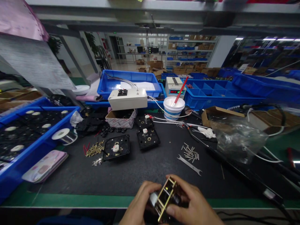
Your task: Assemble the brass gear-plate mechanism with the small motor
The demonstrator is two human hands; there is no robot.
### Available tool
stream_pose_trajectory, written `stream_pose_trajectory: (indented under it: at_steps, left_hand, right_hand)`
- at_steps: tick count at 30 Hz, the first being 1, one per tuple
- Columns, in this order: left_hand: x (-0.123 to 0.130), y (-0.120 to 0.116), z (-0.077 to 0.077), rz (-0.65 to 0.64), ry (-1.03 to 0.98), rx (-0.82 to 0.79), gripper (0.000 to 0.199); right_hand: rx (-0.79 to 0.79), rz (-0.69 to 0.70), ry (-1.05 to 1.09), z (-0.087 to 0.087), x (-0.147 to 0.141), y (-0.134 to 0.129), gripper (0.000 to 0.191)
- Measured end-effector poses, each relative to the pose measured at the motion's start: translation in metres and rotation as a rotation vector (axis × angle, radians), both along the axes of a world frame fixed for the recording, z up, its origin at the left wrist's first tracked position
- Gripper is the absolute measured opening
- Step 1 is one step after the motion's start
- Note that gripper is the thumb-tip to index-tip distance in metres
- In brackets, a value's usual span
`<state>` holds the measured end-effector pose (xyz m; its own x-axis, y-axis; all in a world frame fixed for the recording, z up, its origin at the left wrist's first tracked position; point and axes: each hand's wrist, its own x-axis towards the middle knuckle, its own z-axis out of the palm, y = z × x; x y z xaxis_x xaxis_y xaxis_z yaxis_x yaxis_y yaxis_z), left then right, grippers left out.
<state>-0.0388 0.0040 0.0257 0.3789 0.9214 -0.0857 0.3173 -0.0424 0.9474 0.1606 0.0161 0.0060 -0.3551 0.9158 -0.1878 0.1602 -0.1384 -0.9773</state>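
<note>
At the bench's front edge, I hold a small brass-framed mechanism [166, 197] between both hands. It is tilted; two brass plates show with dark parts between them, and a white round part sits on its left side. My left hand [140, 203] is wrapped round the left side, and my right hand [195, 204] grips the right with its thumb on the lower brass edge. Fingers hide its underside. Beyond my hands lie an open-ended wrench [189, 165] and a pile of small metal pins [190, 153]. Black square housings [116, 147] with white knobs lie farther left.
Brass screws [95, 149], a solder spool [64, 137] and a notebook [45, 165] lie left, beside a blue bin [44, 132] of black housings. A white tub [174, 107], a white switch box [127, 99] and a power supply [175, 86] stand behind. Plastic bags [239, 137] and cables are right.
</note>
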Motion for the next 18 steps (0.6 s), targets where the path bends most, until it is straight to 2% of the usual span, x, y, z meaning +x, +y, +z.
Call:
stream_pose_trajectory:
  at_steps: [2, 4, 8, 12, 15, 18]
  left_hand:
    - [0.006, 0.007, 0.011, -0.029, 0.098, 0.010, 0.040]
    - [0.011, 0.013, 0.016, -0.043, 0.173, 0.025, 0.032]
    - [0.017, 0.017, 0.015, -0.024, 0.288, 0.037, 0.028]
    - [0.018, 0.014, 0.010, -0.013, 0.303, 0.078, 0.023]
    - [0.010, 0.010, 0.003, 0.041, 0.246, 0.114, 0.017]
    - [-0.003, 0.009, -0.005, 0.134, 0.191, 0.178, 0.013]
  right_hand:
    - [0.059, 0.034, -0.083, 0.011, 0.003, 0.009, 0.066]
    - [0.037, 0.061, -0.012, 0.019, 0.004, 0.016, 0.061]
    - [-0.080, 0.032, 0.110, 0.020, 0.003, 0.020, 0.042]
    - [-0.093, 0.045, 0.042, 0.016, 0.004, 0.019, 0.042]
    - [0.041, 0.078, -0.170, 0.016, 0.013, 0.032, 0.039]
    - [0.248, -0.031, -0.430, 0.016, 0.026, 0.066, 0.026]
